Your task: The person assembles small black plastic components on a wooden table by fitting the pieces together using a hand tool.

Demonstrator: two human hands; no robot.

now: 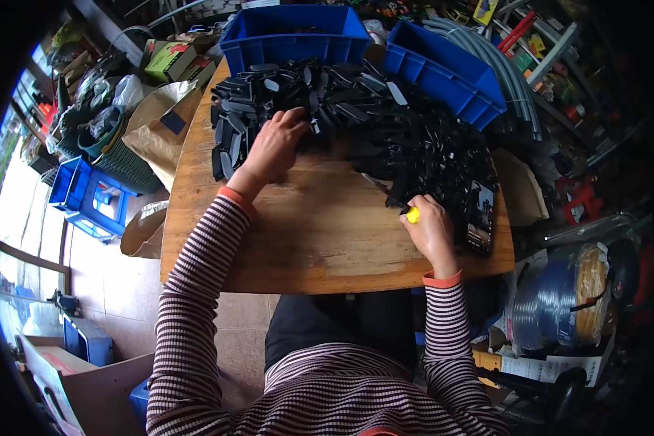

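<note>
A heap of flat black plastic pieces (349,109) covers the far part of a wooden table (341,247). At the heap's near left edge is my left hand (276,142), its fingers stretched over the pieces and slightly apart; the fingertips are partly hidden, and I make out nothing held in them. My right hand (432,229) is closed around a tool with a yellow handle (413,215), above the table's right side. The kind of tool is hidden by the grip. Smaller black parts (443,163) lie just beyond this hand.
Two blue plastic bins (294,51) (443,76) stand along the table's far edge. A phone (481,218) lies at the right edge. Brown paper bags (163,127) flank the table on the left. Wrapped coils of tubing (556,305) sit at the lower right.
</note>
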